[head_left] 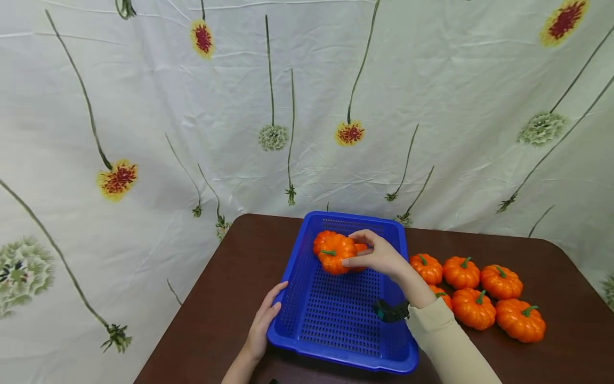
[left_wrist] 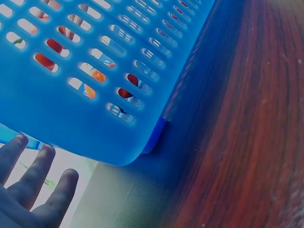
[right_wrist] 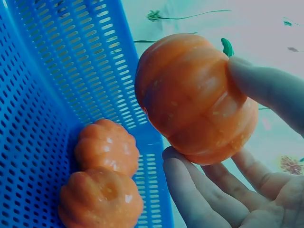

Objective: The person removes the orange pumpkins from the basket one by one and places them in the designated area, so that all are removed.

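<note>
My right hand (head_left: 376,255) grips a small orange pumpkin (head_left: 337,254) with a green stem above the blue basket (head_left: 405,234). In the right wrist view the thumb presses near the stem of the held pumpkin (right_wrist: 194,99), and the fingers curl under it. Two other pumpkins lie inside at the basket's far end, one of them (right_wrist: 107,147) touching its neighbour (right_wrist: 102,199). At the basket's left side rests my left hand (head_left: 263,322), its fingertips against the rim. In the left wrist view those fingers (left_wrist: 40,178) look fairly straight beside the perforated basket wall (left_wrist: 71,109).
Right of the basket, several orange pumpkins (head_left: 474,308) sit in two rows on the dark brown table (head_left: 211,298). A white cloth with printed flowers (head_left: 307,106) hangs behind the table. A black device (head_left: 390,310) is strapped to the right wrist.
</note>
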Tool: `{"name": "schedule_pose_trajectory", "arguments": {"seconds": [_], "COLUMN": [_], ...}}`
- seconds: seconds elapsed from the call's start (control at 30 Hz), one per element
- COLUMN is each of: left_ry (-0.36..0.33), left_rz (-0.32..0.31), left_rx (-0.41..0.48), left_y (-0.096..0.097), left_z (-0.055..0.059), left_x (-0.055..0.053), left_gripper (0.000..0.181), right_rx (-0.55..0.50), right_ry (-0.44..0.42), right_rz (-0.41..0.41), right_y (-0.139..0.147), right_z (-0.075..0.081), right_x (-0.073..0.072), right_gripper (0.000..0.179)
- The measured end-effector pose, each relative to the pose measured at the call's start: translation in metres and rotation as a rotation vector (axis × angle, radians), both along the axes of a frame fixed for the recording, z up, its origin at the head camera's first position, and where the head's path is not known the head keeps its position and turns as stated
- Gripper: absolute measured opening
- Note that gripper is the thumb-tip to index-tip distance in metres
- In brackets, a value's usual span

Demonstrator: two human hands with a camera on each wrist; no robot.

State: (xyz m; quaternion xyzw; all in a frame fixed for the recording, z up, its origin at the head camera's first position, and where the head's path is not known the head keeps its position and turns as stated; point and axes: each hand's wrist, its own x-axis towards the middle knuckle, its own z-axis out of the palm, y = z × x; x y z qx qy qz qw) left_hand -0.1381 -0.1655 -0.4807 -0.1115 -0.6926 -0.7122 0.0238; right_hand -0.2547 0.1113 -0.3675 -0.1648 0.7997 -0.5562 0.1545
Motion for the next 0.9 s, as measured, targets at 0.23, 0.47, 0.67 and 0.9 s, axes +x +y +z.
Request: {"name": "schedule_pose_trajectory", "arguments": {"seconds": [0.23, 0.47, 0.67, 0.9], "left_ry": [0.017, 0.052, 0.033, 0.036], "left_rz": [-0.024, -0.070, -0.042, -0.042], "left_rx": [0.011, 0.012, 0.025, 0.028], "left_y": [0.000, -0.001, 0.000, 0.000], "left_z": [-0.001, -0.003, -0.005, -0.005], "left_x": [0.001, 0.001, 0.000, 0.000], "left_gripper": [0.045, 0.045, 0.044, 0.044], "right_rx": [-0.056, -0.090, -0.119, -0.150], "right_ry": [0.010, 0.008, 0.029, 0.052], "right_rz": [-0.032, -0.075, -0.123, -0.173], "right_y": [0.019, 0.040, 0.059, 0.079], "right_z": [0.001, 0.002, 0.003, -0.004], "right_x": [0.012, 0.024, 0.037, 0.051], "right_gripper": [0.063, 0.064, 0.063, 0.060]}}
